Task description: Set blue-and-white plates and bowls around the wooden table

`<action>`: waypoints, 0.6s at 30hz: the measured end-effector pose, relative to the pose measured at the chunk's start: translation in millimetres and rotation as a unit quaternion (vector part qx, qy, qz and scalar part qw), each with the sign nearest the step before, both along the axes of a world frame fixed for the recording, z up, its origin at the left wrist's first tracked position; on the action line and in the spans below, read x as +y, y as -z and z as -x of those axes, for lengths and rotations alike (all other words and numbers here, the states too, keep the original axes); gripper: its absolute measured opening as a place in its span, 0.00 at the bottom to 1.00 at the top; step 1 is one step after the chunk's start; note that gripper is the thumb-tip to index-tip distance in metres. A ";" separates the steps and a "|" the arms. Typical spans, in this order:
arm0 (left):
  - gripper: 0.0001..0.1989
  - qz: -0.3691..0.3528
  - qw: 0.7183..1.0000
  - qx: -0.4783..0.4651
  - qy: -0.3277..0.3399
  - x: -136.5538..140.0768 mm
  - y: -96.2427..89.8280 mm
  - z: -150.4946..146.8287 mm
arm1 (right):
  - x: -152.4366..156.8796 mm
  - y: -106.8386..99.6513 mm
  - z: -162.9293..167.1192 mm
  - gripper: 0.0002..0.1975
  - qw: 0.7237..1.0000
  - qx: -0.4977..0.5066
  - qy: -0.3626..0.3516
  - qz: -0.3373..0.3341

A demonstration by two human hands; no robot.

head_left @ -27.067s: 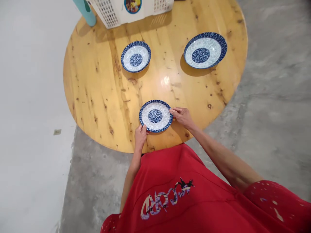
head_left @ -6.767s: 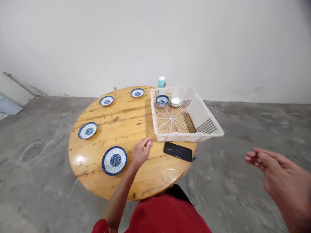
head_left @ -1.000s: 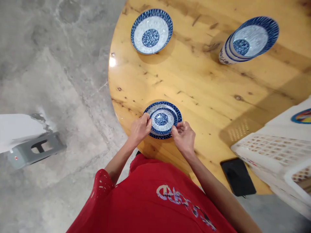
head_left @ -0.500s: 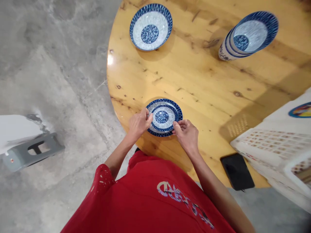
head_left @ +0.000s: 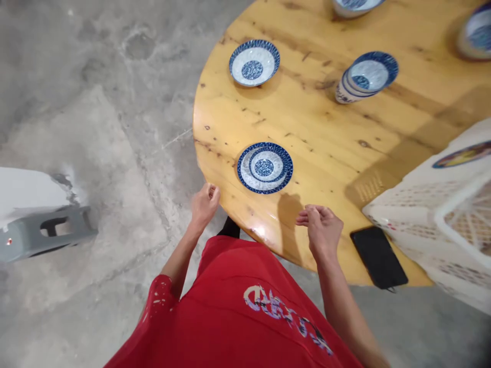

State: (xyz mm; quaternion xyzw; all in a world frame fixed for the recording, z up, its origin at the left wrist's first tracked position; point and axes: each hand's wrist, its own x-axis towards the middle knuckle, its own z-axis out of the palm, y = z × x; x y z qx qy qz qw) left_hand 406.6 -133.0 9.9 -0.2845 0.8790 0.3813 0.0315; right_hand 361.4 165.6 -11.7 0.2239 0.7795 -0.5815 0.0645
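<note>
On the wooden table (head_left: 307, 163), a small blue-and-white plate (head_left: 282, 166) rests on a larger patterned plate (head_left: 245, 179). Both hands are apart from these plates. My left hand (head_left: 205, 205) is off the table's edge, to the lower left of them, its fingers curled together with nothing visible in them. Over the table at the lower right, my right hand (head_left: 324, 231) is empty, fingers loosely bent and partly stretched out, and its shadow falls beside it.
A blue-and-white bowl (head_left: 254, 62) sits farther back. To its right, a leaning stack of bowls (head_left: 364, 76) stands, with another bowl (head_left: 356, 6) beyond. A phone (head_left: 379, 257) lies near a white plastic basket (head_left: 414, 204). A grey stool (head_left: 46, 232) stands on the floor.
Both hands have let go of the small plate, which stays on the larger one. My left hand moved down and left, my right hand down and right. The view shifted, showing more bowls.
</note>
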 end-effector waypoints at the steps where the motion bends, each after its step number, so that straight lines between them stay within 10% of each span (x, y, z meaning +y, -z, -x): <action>1: 0.07 -0.010 1.000 -0.003 0.016 4.8 -0.9 -12.8 | 1.3 2.7 -13.3 0.16 1.000 -0.005 0.009 0.010; 10: 0.08 -0.043 0.995 0.032 0.082 24.8 -17.9 -110.8 | -22.8 17.6 -80.0 0.17 0.994 -0.029 0.015 0.109; 18: 0.08 -0.060 0.994 0.064 0.063 2.0 -18.5 -116.2 | -40.4 -4.2 -83.0 0.18 0.993 -0.013 0.003 0.119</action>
